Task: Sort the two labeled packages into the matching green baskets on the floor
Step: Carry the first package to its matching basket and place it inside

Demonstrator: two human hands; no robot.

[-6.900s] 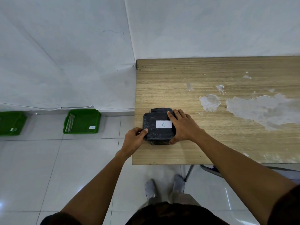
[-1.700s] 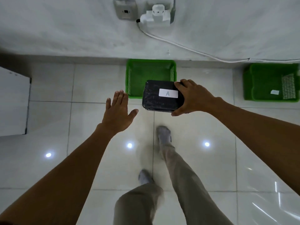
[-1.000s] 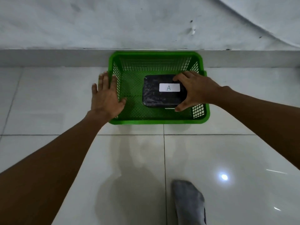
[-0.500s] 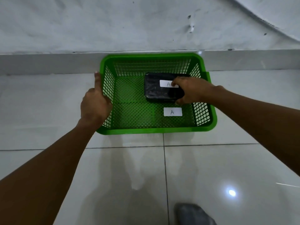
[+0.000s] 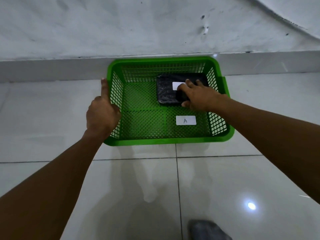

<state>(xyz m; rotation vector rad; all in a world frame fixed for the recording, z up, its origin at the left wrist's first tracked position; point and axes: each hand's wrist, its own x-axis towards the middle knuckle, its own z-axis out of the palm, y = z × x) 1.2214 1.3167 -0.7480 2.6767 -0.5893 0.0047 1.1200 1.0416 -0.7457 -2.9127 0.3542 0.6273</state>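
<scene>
Two hands in the shot, both down at one green basket (image 5: pixel 166 141) on the floor. Starting at the right hand (image 5: pixel 200 97): its fingers (image 5: pixel 187 83) are spread over the top of the black package (image 5: pixel 165 91) and the thumb is hooked round the near edge, so it's gripping the thing from above. Those fingers cover about half of the white label on the package (image 5: pixel 176 85), so I can't read the letter on it right now. That package sits down inside the basket, in the far right corner, up against the back wall, and looks to be on the mesh bottom, though I can't say for sure it's fully resting there. Closer to me on the basket floor is a white label marked A (image 5: pixel 186 120), just in front of the package and not touching it. Left hand (image 5: pixel 102 113) is on the basket's left wall, fingers curled over the rim to the inside, one finger stretched along the outside of the rim, so it's clamped on that edge. Basket itself is pushed up to the grey skirting (image 5: pixel 52 70) at the foot of a scuffed white wall (image 5: pixel 155 26), sitting on glossy white floor tiles (image 5: pixel 225 179). Bottom edge of the frame, there's a foot in a grey sock (image 5: pixel 207 230).
</scene>
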